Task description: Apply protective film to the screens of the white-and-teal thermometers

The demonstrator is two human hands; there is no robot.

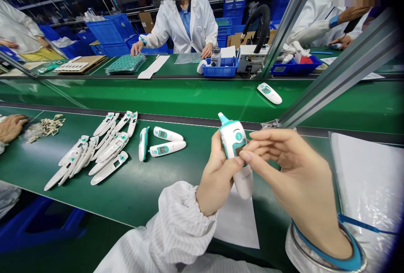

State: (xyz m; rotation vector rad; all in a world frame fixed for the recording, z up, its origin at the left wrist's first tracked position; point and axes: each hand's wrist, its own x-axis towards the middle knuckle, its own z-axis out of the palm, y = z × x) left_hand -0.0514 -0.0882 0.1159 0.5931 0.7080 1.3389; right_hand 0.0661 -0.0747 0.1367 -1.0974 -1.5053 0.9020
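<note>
My left hand (217, 176) is wrapped round a white and teal ear thermometer (242, 182), its pointed probe tip up and its display facing me. The thumb presses on the front beside the small screen. From the right, my right hand (293, 172) reaches the same thermometer, thumb and bent fingers closed at the edge of the display; whether a small piece is pinched there is hidden. To the left lie two white thermometers (168, 148) flat and one thermometer on its side (144, 144). A white sheet of paper (240, 226) lies under my hands.
Several white thermometer shells (107, 148) are piled at left, near cream-coloured bands (53, 124) and another person's hand (12, 127). Beyond runs a green conveyor belt (189, 96) carrying one thermometer (269, 93). A metal post (334, 75) slants at right, above plastic-wrapped sheets (372, 172). A co-worker (189, 16) sits opposite.
</note>
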